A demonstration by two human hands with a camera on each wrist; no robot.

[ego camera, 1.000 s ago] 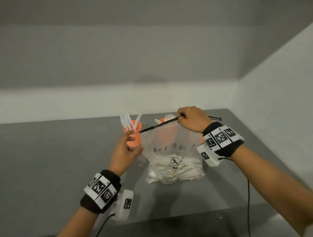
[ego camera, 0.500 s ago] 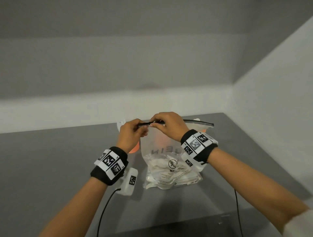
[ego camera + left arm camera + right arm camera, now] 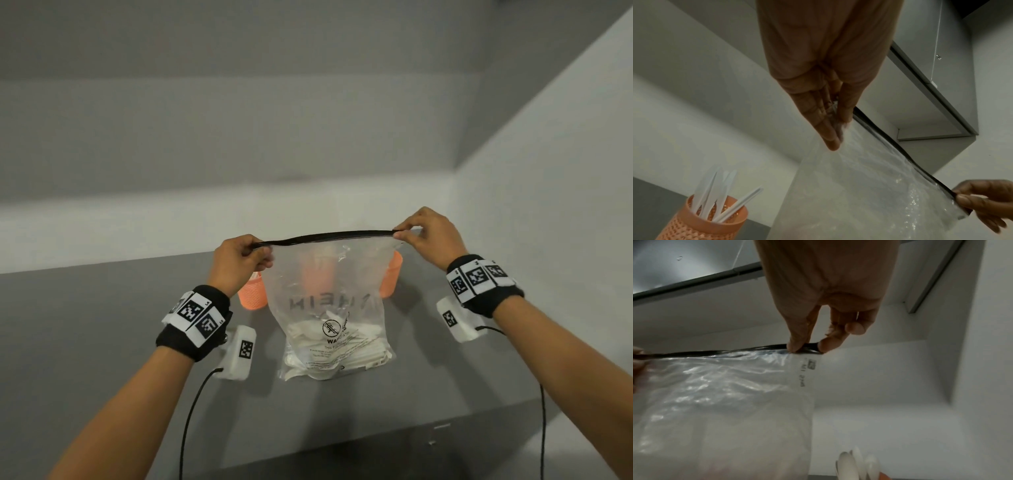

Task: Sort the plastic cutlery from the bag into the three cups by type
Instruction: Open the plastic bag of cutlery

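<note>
A clear plastic bag (image 3: pixel 329 301) with a black zip strip (image 3: pixel 329 236) stands on the grey table (image 3: pixel 102 325), white cutlery (image 3: pixel 342 349) heaped at its bottom. My left hand (image 3: pixel 239 260) pinches the strip's left end, my right hand (image 3: pixel 428 233) pinches its right end, and the strip is stretched taut between them. Three orange cups stand behind the bag: the left cup (image 3: pixel 253 291) holds white knives (image 3: pixel 715 194), the middle cup (image 3: pixel 317 274) shows through the plastic, and the right cup (image 3: pixel 390 274) holds white spoons (image 3: pixel 857 465).
A light wall ledge (image 3: pixel 137 219) runs behind the table and a wall (image 3: pixel 548 205) closes the right side. Black cables (image 3: pixel 191 418) hang from both wrist cameras toward the table's front edge (image 3: pixel 342 448).
My right hand slid along the zip strip from beside the left hand out to the strip's right end. The bag top now hangs stretched wide and higher.
</note>
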